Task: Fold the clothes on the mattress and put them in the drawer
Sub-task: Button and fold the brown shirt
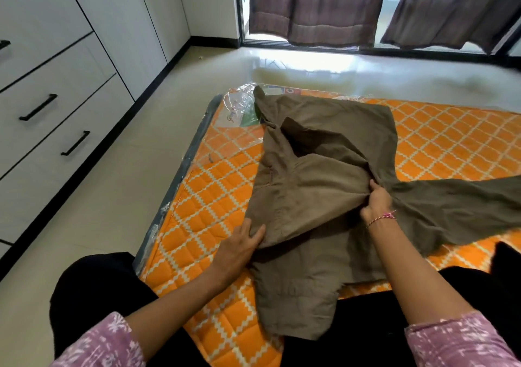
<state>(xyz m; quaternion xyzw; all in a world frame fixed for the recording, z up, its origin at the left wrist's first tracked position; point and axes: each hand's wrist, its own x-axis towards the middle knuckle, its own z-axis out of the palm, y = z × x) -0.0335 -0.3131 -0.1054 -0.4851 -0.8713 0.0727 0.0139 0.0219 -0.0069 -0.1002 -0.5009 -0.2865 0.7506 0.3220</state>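
Observation:
An olive-brown garment (324, 186) lies spread and partly folded over on the orange quilted mattress (203, 197). One part trails off to the right edge of the view. My right hand (376, 203) pinches a bunched fold of the cloth near its middle. My left hand (239, 249) grips the garment's left edge, thumb on top and fingers under the cloth. The white drawers (48, 107) with black handles stand to the left, all closed.
The mattress lies on a tiled floor (118, 186), with clear plastic wrap (242, 104) at its far left corner. My dark-trousered knees (93, 287) frame the near edge. Dark curtains (318, 6) hang over a glass door at the back.

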